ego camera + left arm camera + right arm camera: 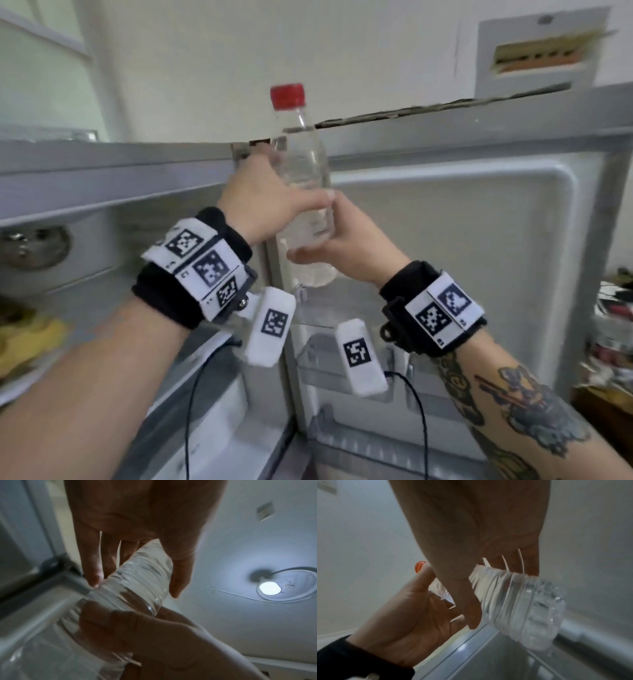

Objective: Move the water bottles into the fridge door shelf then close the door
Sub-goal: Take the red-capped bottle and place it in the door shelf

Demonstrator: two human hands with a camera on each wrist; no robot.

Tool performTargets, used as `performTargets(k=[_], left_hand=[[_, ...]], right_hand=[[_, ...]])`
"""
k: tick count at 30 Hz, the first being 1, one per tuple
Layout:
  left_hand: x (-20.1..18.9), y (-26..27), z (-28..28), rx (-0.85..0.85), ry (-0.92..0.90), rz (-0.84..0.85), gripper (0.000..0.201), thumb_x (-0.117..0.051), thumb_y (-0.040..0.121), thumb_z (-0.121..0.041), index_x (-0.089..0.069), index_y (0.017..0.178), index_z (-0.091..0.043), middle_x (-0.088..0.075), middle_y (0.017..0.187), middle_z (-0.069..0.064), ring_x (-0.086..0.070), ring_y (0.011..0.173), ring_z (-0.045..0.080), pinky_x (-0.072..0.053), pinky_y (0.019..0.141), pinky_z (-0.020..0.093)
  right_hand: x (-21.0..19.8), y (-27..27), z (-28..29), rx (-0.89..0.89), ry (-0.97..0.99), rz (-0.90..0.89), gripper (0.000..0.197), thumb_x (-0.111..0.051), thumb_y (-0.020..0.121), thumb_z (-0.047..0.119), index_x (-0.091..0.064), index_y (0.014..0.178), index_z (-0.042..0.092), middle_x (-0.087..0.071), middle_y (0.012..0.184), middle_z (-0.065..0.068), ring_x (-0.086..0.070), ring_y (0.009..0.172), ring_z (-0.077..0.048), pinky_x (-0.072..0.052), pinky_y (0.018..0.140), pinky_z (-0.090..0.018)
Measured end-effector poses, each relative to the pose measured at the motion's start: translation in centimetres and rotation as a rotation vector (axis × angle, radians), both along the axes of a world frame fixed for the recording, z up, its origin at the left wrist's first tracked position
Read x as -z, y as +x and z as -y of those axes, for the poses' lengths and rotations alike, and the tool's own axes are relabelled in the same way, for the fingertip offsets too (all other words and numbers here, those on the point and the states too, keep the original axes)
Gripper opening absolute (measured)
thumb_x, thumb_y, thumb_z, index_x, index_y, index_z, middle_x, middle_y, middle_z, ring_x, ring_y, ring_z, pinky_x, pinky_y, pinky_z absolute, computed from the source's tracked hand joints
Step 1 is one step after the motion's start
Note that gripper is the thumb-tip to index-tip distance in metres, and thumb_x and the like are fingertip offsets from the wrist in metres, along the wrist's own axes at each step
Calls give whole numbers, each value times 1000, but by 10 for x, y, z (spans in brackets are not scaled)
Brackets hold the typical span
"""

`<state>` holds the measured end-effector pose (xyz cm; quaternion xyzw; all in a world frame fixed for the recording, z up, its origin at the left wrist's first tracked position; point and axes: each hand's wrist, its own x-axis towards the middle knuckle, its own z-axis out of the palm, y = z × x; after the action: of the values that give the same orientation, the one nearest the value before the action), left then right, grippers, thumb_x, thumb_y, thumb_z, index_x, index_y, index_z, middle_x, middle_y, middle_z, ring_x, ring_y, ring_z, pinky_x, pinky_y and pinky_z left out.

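Observation:
A clear water bottle [306,161] with a red cap [287,96] stands upright in the air, in front of the hinge edge of the open fridge door [479,240]. My left hand [267,205] grips its middle from the left. My right hand [346,240] grips its lower body from the right, thumb across the front. The left wrist view shows the ribbed bottle [137,578] between my left fingers [92,568] and thumb. In the right wrist view the bottle [513,599] lies under my right fingers [471,608]. A door shelf [359,445] sits low down, below the hands.
The fridge compartment is on the left, with a shelf [102,192], a round knob [34,246] and yellow food [30,339]. A white wall box [537,51] hangs above the door. Cluttered items [613,325] lie beyond the door's right edge. A ceiling lamp [270,589] glows overhead.

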<state>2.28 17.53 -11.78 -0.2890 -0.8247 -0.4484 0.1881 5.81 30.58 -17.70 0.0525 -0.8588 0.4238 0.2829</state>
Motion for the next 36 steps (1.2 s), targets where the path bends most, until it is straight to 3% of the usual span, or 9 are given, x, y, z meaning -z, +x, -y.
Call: performTargets(k=[6, 10, 14, 17, 20, 26, 32, 34, 36], left_hand=[[49, -16, -37, 7, 38, 76, 86, -80, 43, -64, -51, 115, -27, -70, 107, -3, -70, 96, 20, -59, 82, 43], [66, -30, -58, -28, -16, 93, 80, -83, 52, -60, -55, 117, -22, -73, 102, -2, -70, 94, 20, -52, 81, 29], [76, -41, -72, -42, -16, 89, 70, -87, 61, -45, -50, 115, -19, -69, 97, -5, -67, 91, 20, -47, 78, 27], [86, -50, -82, -50, -39, 128, 75, -87, 63, -45, -46, 120, -18, -65, 102, -2, -63, 94, 21, -44, 79, 28], [98, -59, -93, -19, -73, 174, 74, -86, 58, -49, -43, 112, -24, -68, 108, -2, -67, 100, 22, -55, 86, 37], [106, -62, -108, 57, -97, 233, 94, -81, 39, -65, -45, 117, -27, -69, 113, -5, -68, 104, 19, -58, 86, 46], [98, -54, -117, 116, -205, 180, 81, -83, 47, -60, -56, 114, -24, -68, 110, -7, -67, 101, 16, -54, 89, 33], [101, -55, -114, 127, -192, 197, 80, -83, 51, -61, -60, 117, -23, -68, 109, -10, -67, 101, 14, -54, 91, 32], [107, -58, -107, 140, -125, 232, 84, -79, 44, -68, -64, 116, -27, -72, 110, -13, -69, 103, 11, -56, 93, 38]], right_hand=[[26, 16, -32, 101, 130, 174, 74, -82, 72, 36, -40, 129, 17, -57, 107, 6, -56, 96, -15, -43, 68, -21], [38, 13, -57, 172, 61, 172, 87, -80, 74, 41, -32, 144, 20, -59, 114, -2, -60, 103, -18, -45, 81, -25], [42, 5, -78, 217, -5, 218, 80, -78, 76, 42, -38, 141, 19, -58, 115, -1, -60, 99, -17, -45, 63, -18], [48, -4, -86, 245, 18, 247, 75, -77, 76, 42, -44, 137, 16, -61, 119, -4, -61, 101, -19, -47, 75, -24], [55, -11, -89, 245, 21, 283, 68, -75, 77, 32, -44, 136, 16, -60, 115, -2, -58, 102, -18, -42, 77, -24], [68, -11, -100, 272, -6, 257, 51, -47, 85, 5, -47, 136, 12, -60, 123, -7, -56, 114, -24, -38, 83, -22], [78, -15, -108, 330, 38, 240, 12, -41, 81, -2, -44, 83, 9, -50, 78, -3, -46, 78, -28, -32, 54, -29], [82, -16, -107, 322, 47, 226, 17, -43, 80, -2, -47, 83, 14, -53, 82, -3, -49, 82, -27, -35, 58, -28], [87, -16, -105, 314, 64, 199, 34, -46, 79, -2, -60, 107, 12, -61, 104, -8, -56, 99, -27, -43, 78, -28]])
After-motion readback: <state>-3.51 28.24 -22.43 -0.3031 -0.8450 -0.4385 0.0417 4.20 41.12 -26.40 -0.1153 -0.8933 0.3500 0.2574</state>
